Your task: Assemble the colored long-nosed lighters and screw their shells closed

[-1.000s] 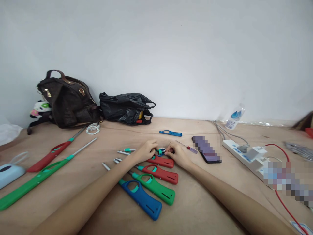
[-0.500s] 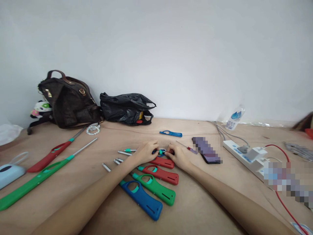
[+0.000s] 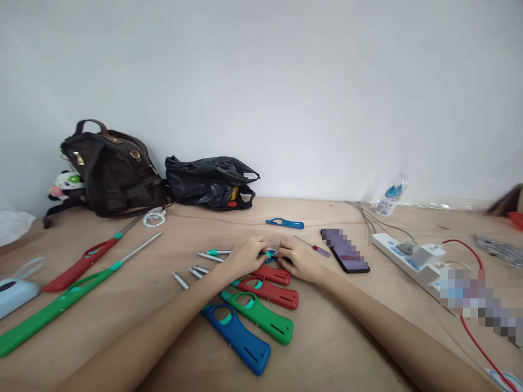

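My left hand has its fingers curled round the middle of an opened blue gas lighter with turquoise inner parts. The lighter's metal tube sticks out to the left behind that hand. At the other end, my right hand has its fingers bent down onto the lighter, hiding most of the handle. Just below lie a red lighter, another red lighter, a green lighter and a blue lighter, their tubes to the left. A loose blue casing half rests beyond the hands.
A screwdriver, a phone and a white power strip lie to the right; a bottle stands behind. Long red and green lighters lie left. A backpack and black plastic bag sit against the wall.
My right hand's fingers have closed down further over the handle end of the opened lighter. My left hand stays nearly in place. The view has shifted slightly.
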Demonstrator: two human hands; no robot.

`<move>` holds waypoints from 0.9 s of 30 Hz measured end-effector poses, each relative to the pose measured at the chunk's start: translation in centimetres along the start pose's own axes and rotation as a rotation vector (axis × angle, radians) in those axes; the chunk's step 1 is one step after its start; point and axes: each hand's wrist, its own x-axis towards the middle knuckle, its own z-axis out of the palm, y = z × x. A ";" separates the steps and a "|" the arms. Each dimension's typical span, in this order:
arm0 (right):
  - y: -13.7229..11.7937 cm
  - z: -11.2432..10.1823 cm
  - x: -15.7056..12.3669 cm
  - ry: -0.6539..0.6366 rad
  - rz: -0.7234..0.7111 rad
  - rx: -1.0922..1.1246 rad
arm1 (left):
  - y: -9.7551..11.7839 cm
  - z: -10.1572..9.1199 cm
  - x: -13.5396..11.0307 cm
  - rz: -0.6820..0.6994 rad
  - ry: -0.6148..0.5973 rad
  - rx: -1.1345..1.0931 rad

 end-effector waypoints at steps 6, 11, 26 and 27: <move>-0.1 0.7 -0.1 0.073 0.123 0.104 | -0.4 -0.1 -0.4 -0.004 -0.013 -0.081; -0.3 1.3 0.0 0.089 0.214 0.169 | -1.5 0.0 -0.5 -0.054 0.026 -0.216; -0.5 1.1 0.0 0.053 0.139 0.109 | -3.3 0.3 -0.3 -0.129 0.068 -0.377; -0.4 1.1 0.0 0.049 0.131 0.097 | -3.3 0.3 -0.3 -0.122 0.058 -0.374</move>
